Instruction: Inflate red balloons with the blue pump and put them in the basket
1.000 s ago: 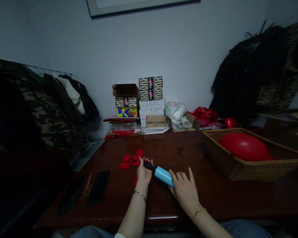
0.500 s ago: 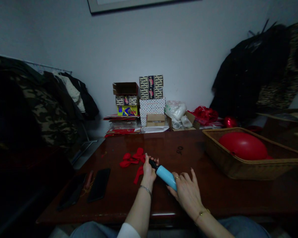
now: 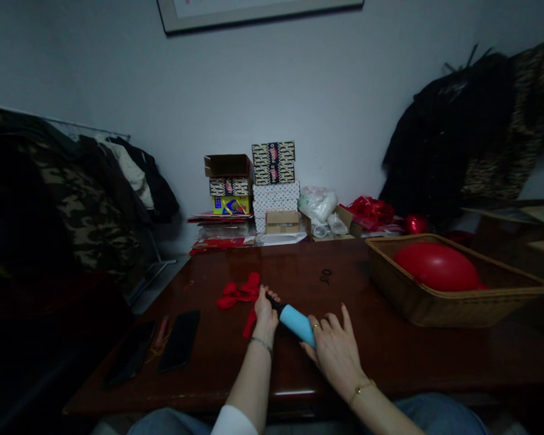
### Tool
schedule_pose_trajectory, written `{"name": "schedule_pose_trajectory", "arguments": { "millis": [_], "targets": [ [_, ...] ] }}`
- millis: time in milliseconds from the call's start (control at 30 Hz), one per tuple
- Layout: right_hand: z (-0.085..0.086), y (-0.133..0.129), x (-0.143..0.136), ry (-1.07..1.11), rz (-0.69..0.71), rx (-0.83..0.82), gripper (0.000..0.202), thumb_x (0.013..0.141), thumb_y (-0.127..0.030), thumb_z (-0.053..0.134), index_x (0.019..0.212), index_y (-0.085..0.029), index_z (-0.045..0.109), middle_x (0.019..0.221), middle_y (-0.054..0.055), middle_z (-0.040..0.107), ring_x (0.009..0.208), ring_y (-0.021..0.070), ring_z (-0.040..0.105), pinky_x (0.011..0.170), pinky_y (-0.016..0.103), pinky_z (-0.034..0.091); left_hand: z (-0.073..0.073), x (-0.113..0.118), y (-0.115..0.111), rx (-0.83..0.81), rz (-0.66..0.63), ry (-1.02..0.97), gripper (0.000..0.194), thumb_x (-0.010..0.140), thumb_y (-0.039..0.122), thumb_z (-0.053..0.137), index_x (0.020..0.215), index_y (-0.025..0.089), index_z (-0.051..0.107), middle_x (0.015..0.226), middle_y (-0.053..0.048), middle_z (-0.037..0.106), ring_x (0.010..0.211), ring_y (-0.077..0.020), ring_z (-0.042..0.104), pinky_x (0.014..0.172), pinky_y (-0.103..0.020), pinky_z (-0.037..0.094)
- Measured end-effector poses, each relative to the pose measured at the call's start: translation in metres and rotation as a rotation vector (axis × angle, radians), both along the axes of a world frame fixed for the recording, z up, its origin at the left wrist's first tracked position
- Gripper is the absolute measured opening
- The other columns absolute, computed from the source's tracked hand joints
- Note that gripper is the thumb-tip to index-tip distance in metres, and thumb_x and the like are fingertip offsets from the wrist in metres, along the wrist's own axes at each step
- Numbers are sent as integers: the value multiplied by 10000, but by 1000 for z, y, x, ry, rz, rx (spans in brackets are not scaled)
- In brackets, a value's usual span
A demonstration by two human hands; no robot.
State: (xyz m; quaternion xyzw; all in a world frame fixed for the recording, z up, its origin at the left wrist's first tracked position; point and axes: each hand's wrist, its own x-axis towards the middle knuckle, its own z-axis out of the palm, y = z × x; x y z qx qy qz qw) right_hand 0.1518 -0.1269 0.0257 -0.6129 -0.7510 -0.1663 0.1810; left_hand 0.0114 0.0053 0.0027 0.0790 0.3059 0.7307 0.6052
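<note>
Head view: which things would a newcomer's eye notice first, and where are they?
Probably the big red balloon first, in the wicker basket on the right of the table. Next, the light blue cylinder near the middle, with the left grip around its black end and the right grip at the other end. Limp red balloons lie on the table, beside the left grip, on its left.
</note>
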Motion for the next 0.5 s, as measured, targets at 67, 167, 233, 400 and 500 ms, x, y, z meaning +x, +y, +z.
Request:
{"name": "schedule_pose_trajectory", "arguments": {
  "millis": [67,167,233,400,500],
  "targets": [
    [2,-2,-1,7,4,-3,443,752,-452,610,1084,-159,597,844,84,663,955,261,540,1093,523,73,1,-6,3,-15,30,-13,210,893,196,483,687,160,459,494,65,402,362,-42,379,359,-141,324],
    [5,-6,4,11,21,3,441,751,-438,609,1092,-159,599,879,88,669,1006,268,530,1098,520,61,2,-20,10,-32,40,-36,221,890,215,494,680,165,447,491,70,390,350,-41,368,352,-141,315],
    [7,-10,11,11,35,17,438,752,-432,606,1097,-160,599,903,90,670,1032,271,522,1101,522,55,5,-30,14,-20,41,-37,226,880,239,519,679,168,444,494,68,398,353,-44,378,360,-146,330],
    [11,-17,31,9,73,75,422,750,-426,607,1085,-169,604,930,79,668,1028,263,519,1107,526,58,16,-44,18,29,42,-63,241,904,246,479,678,171,440,487,63,407,361,-49,395,376,-151,349],
    [16,-19,36,-7,68,86,445,727,-451,637,1074,-175,603,898,69,664,984,255,526,1107,529,68,19,-42,16,25,35,-84,254,898,274,495,673,176,431,484,65,404,360,-49,393,378,-151,347]
  ]
}}
